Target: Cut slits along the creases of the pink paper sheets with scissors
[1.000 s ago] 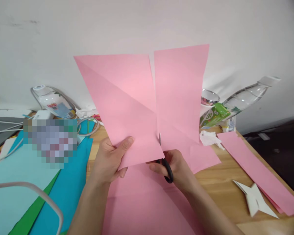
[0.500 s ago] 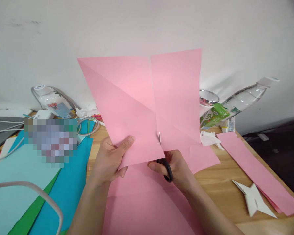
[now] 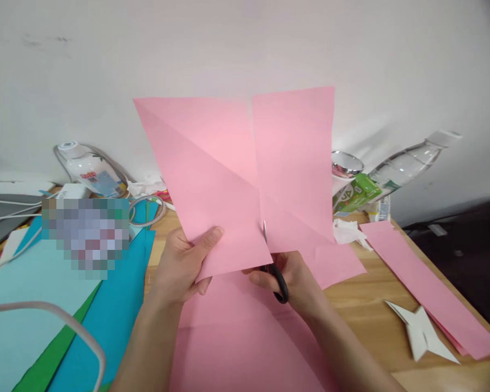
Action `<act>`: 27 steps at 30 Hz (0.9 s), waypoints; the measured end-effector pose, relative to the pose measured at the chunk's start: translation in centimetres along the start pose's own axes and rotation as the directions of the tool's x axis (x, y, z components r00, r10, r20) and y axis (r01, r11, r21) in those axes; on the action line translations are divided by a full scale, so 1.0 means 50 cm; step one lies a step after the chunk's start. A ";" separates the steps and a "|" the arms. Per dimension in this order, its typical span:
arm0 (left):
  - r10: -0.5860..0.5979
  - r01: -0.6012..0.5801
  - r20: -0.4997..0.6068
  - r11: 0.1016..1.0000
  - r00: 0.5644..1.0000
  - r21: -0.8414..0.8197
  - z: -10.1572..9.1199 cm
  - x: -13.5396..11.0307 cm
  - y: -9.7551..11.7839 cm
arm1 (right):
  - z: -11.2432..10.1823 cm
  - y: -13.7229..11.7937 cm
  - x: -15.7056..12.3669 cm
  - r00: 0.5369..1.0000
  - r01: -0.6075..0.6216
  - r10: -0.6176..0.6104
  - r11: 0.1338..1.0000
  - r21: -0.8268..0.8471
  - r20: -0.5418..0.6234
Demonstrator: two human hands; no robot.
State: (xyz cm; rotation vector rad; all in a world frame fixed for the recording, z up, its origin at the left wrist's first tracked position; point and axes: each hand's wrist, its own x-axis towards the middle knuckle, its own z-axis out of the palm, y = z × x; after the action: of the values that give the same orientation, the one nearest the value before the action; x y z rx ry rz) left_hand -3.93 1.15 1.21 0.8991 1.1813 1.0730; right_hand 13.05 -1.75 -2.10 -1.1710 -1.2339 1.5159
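My left hand [image 3: 182,267] pinches the lower left corner of a pink sheet of paper [image 3: 212,179], held upright above the table. A long cut runs down its middle, splitting it into a left part and a right part [image 3: 296,158]. My right hand [image 3: 294,280] grips black-handled scissors [image 3: 278,283]. Their blade tips [image 3: 264,231] point up into the bottom of the cut. More pink paper [image 3: 245,343] lies flat on the table under both hands.
A wooden table [image 3: 371,316] holds a pink strip [image 3: 424,283], a white folded paper star [image 3: 422,332], crumpled tissue [image 3: 347,231], a green carton [image 3: 357,193] and a clear bottle [image 3: 408,160]. Blue and green sheets [image 3: 106,321], cables and a white bottle [image 3: 87,171] lie at left.
The right part of the pink sheet has swung slightly left and closer to the left part. Both hands and the scissors have barely moved.
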 end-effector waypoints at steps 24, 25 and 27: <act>-0.005 0.006 0.010 1.000 1.000 -0.023 0.005 -0.005 0.007 | -0.003 0.007 -0.002 0.976 -0.196 0.194 0.981 -0.006 -0.104; -0.003 0.003 0.006 1.000 1.000 -0.023 0.005 -0.006 0.007 | -0.002 0.007 -0.002 0.977 -0.187 0.185 0.982 -0.009 -0.103; -0.014 0.015 0.027 1.000 1.000 -0.014 0.007 -0.008 0.007 | -0.001 0.007 -0.001 0.983 -0.153 0.152 0.988 -0.010 -0.099</act>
State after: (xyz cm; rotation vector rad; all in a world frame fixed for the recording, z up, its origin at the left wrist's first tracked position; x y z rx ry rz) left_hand -3.68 0.86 1.70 0.8901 1.1546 1.0532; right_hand 13.10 -1.85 -2.46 -1.3618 -1.1151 1.5416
